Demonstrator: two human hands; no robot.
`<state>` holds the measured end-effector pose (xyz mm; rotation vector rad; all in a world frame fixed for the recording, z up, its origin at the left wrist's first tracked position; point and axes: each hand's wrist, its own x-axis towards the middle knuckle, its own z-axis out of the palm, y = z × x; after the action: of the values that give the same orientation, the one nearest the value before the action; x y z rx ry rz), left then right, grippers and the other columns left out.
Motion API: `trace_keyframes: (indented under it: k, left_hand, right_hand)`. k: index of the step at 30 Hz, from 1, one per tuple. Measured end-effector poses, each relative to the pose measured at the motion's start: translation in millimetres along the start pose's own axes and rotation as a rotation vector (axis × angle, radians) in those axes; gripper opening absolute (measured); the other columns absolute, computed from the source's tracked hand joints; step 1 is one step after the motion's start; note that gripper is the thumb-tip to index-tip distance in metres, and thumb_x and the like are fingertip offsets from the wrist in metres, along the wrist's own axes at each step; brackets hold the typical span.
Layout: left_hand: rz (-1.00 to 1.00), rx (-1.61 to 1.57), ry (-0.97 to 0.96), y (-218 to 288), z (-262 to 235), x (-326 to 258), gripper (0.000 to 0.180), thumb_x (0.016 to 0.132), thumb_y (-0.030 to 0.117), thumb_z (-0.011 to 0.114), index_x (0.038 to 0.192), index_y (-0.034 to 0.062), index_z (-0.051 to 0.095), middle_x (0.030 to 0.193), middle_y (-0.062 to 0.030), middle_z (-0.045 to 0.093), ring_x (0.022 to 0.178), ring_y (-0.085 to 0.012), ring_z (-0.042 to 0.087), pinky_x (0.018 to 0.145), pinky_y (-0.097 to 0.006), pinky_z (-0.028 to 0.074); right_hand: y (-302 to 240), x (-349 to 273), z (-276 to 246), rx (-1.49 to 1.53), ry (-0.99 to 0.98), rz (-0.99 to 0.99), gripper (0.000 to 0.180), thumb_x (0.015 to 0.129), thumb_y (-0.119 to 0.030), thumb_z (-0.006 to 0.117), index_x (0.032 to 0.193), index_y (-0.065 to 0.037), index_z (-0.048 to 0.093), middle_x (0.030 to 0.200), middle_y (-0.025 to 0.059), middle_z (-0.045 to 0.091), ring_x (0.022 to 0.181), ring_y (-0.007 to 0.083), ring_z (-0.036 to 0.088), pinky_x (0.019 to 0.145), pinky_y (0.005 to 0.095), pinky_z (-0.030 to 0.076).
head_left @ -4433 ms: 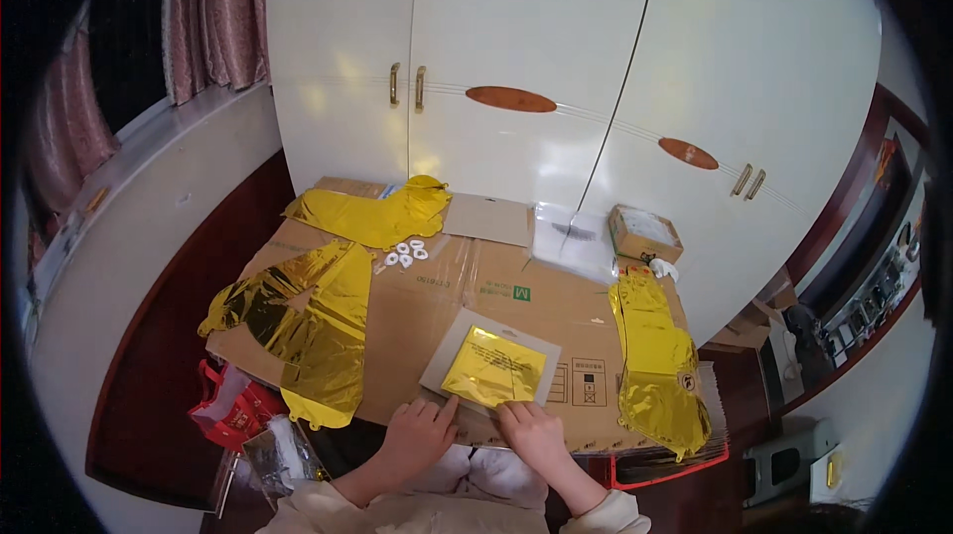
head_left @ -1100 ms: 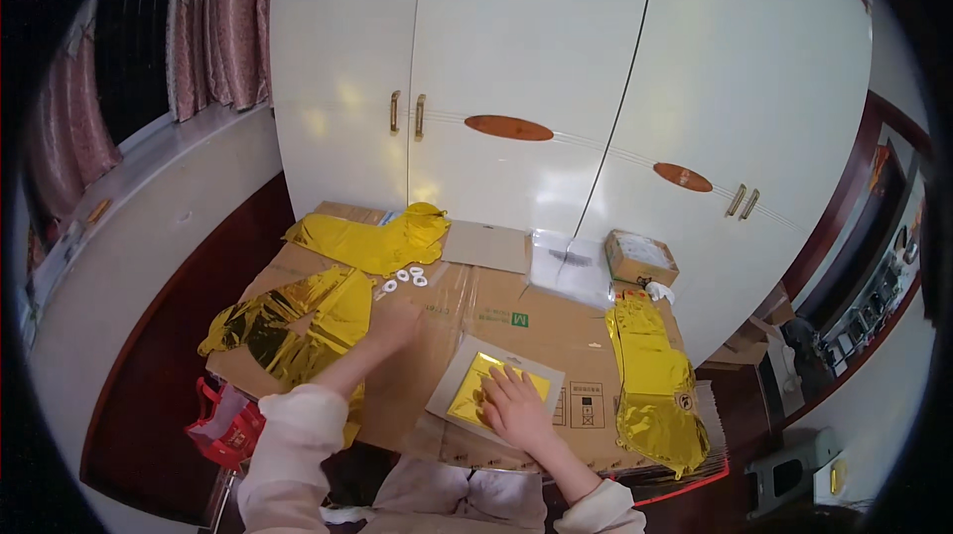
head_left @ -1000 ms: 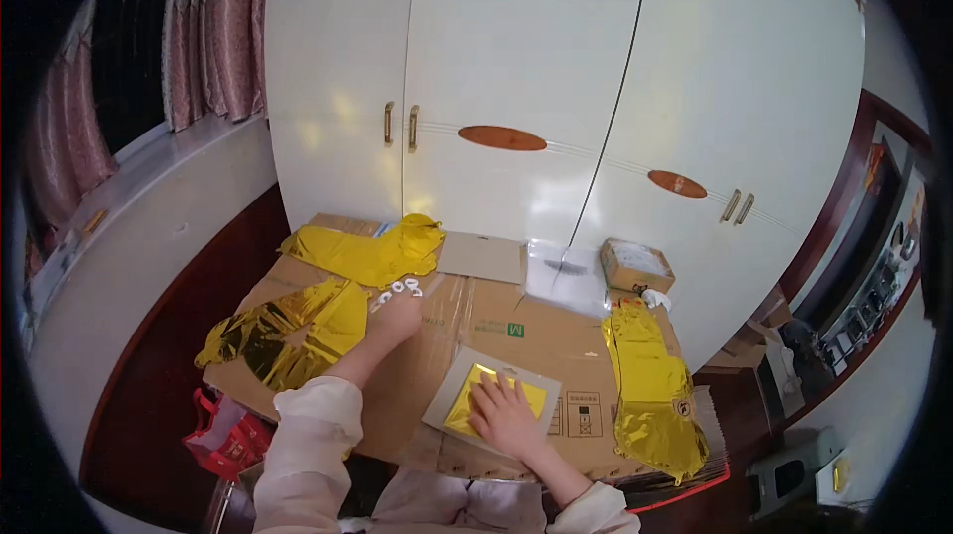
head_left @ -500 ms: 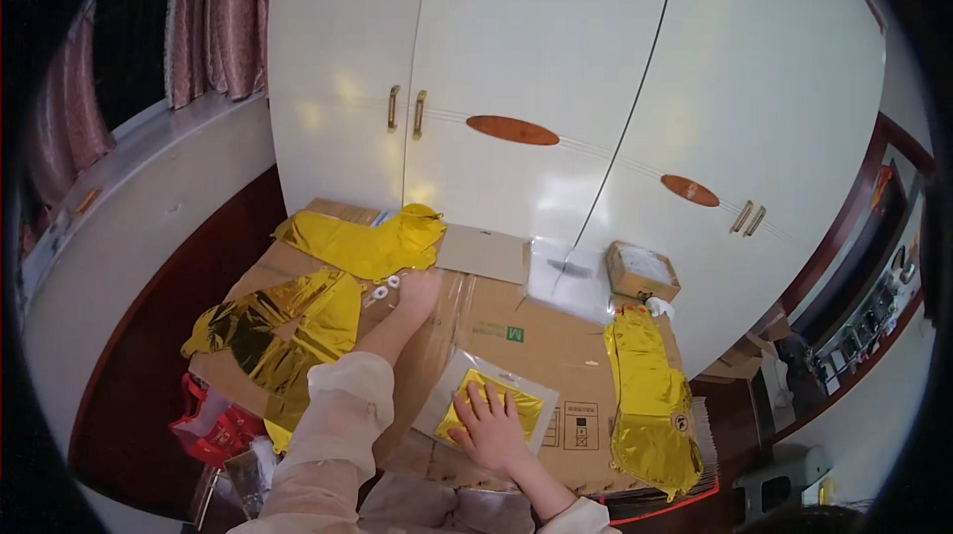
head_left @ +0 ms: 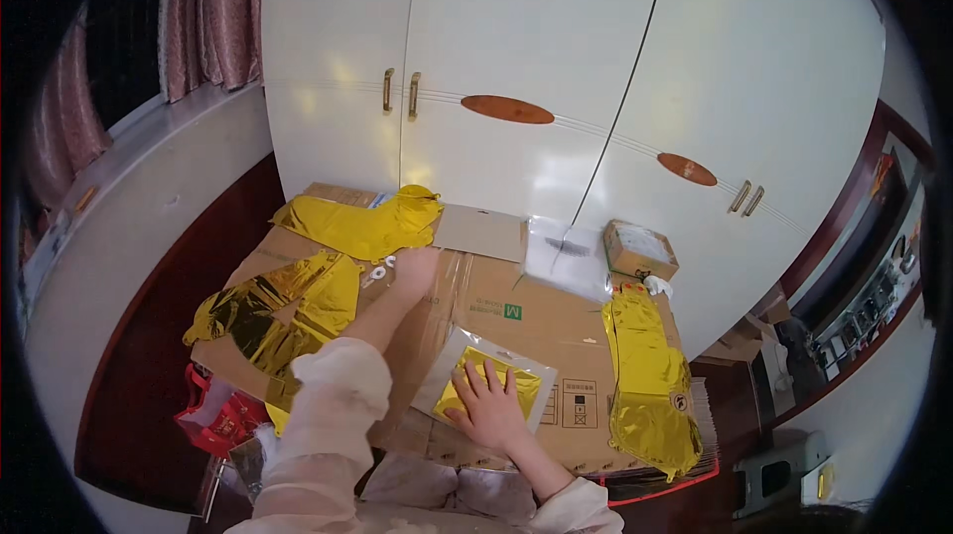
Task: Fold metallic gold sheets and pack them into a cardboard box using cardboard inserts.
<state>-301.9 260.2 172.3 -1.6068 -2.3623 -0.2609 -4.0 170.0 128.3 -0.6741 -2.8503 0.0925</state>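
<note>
My right hand [head_left: 491, 407] lies open with its fingers spread on a clear-and-white packet [head_left: 539, 419] with folded gold foil [head_left: 518, 382] inside. Farther off, my left hand [head_left: 417, 268] is closed at the near edge of a flat gold foil balloon [head_left: 347, 226]. Its fingertips are hidden, so what it holds, if anything, does not show. Small white rings [head_left: 377, 273] lie just left of that hand. Another gold foil balloon [head_left: 338, 298] spreads over the left side of the cardboard [head_left: 476, 286], and a third gold foil piece [head_left: 650, 385] lies along the right side.
At the back are a grey-brown card [head_left: 478, 232], a clear plastic sheet [head_left: 566, 258] and a small cardboard box [head_left: 641, 249]. White cabinet doors [head_left: 516, 28] rise behind. A red bag [head_left: 220, 417] sits at the lower left, and a grey stool [head_left: 779, 474] at the lower right.
The view has tilted slightly, so everything sits a bit higher. My left hand has shifted slightly away from me, toward the far foil balloon. My right hand stays on the packet.
</note>
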Motion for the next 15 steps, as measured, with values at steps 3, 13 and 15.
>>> trace_keyframes:
  k: [3, 13, 15]
  left_hand:
    - [-0.015, -0.132, -0.198, 6.6, -36.5, -37.0, 0.015, 0.084, 0.015, 0.059, 0.085, 0.0052, 0.07, 0.085, -0.0174, 0.07, 0.078, -0.0312, 0.07, 0.064, -0.043, 0.055]
    - [0.192, -0.575, -0.162, 16.4, -114.0, -291.3, 0.014, 0.083, 0.019, 0.065, 0.085, 0.0058, 0.064, 0.076, -0.0144, 0.065, 0.073, -0.0349, 0.064, 0.066, -0.044, 0.05]
    - [0.223, -0.584, -0.13, 19.4, -107.0, -309.9, 0.011, 0.081, 0.016, 0.066, 0.084, 0.0059, 0.063, 0.075, -0.0133, 0.064, 0.073, -0.0333, 0.064, 0.065, -0.043, 0.051]
  right_hand:
    - [-1.9, 0.1, -4.4, -0.072, -0.056, -0.002, 0.06, 0.095, -0.055, 0.041, 0.148, -0.027, 0.036, 0.155, 0.0136, 0.029, 0.143, 0.0405, 0.023, 0.11, 0.0681, 0.015]
    - [-5.8, -1.4, -7.5, -0.053, -0.072, -0.01, 0.068, 0.094, -0.06, 0.041, 0.151, -0.023, 0.031, 0.156, 0.014, 0.027, 0.144, 0.0401, 0.02, 0.108, 0.0716, 0.011]
    - [-3.8, -1.0, -5.5, -0.017, -0.046, 0.007, 0.073, 0.093, -0.06, 0.042, 0.151, -0.017, 0.029, 0.155, 0.0153, 0.028, 0.144, 0.0409, 0.02, 0.109, 0.0703, 0.01]
